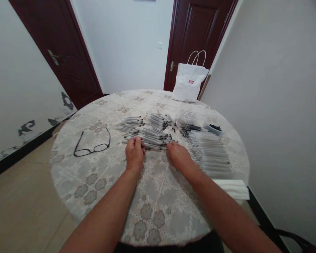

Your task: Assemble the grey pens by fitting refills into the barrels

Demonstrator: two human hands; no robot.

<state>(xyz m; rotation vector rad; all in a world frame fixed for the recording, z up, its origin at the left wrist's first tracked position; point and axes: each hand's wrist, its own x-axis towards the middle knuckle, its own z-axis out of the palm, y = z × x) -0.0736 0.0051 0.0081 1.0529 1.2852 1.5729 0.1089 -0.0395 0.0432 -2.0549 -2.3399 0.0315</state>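
A loose pile of slim, translucent grey pens (154, 131) with black ends lies on the table in front of me, most of them crosswise. At the pile's near left edge, my left hand (135, 154) is closed on pen ends, its thumb on top. My right hand (178, 154) is closed with its fingertips at the black ends on the near right side. Pens at the pile's front edge stretch between the two hands. How many each hand grips is hidden by the fingers.
To the right lie a neat stack of clear tubes (212, 153), black slim parts (189, 130), a clear plastic bag (186, 116) and a bowl of small black pieces (214, 128). Glasses (92, 149) lie left. A white paper bag (189, 82) stands behind; white folded material (233, 189) sits at the right edge.
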